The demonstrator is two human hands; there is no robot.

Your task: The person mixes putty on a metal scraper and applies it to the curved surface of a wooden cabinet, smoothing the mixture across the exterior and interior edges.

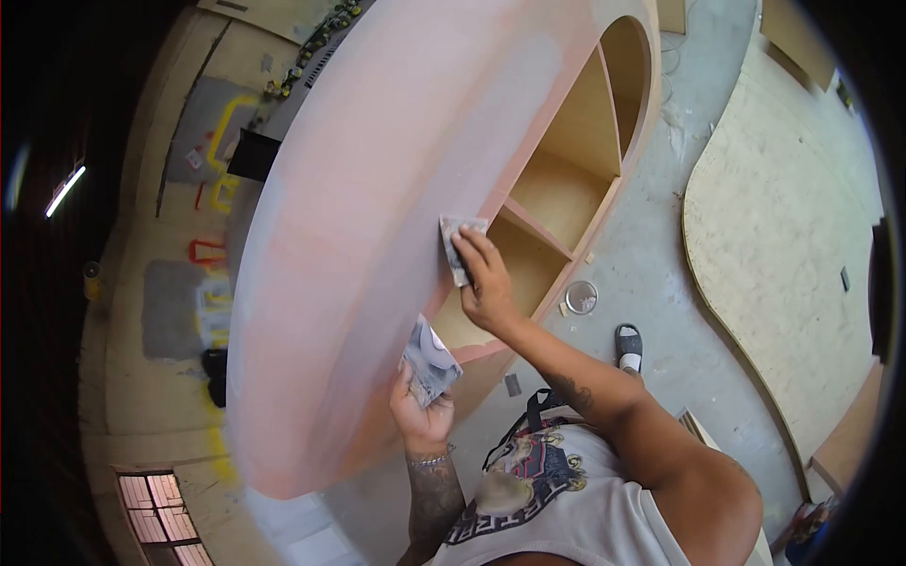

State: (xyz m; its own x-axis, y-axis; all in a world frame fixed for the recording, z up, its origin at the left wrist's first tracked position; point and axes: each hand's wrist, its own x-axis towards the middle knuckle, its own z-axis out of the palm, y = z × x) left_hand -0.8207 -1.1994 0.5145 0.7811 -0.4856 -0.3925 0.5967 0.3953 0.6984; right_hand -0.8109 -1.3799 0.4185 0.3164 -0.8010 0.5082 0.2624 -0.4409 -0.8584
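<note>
My right hand grips a flat putty spreader, its blade against the curved pink-and-grey surface beside the edge of the open compartments. Lower and to the left, my left hand holds a squarish putty plate smeared with grey and pale filler. The plate is tilted, close to the lower part of the piece. A wide greyish band of filler runs lengthwise along the pink surface, passing under the spreader. Bare wood-coloured compartments with dividers open along the right side.
On the grey floor stand a round container and a dark scrap. A foot in a black sandal is nearby. A large wavy-edged wooden panel lies at right. Painted marks show on boards at left.
</note>
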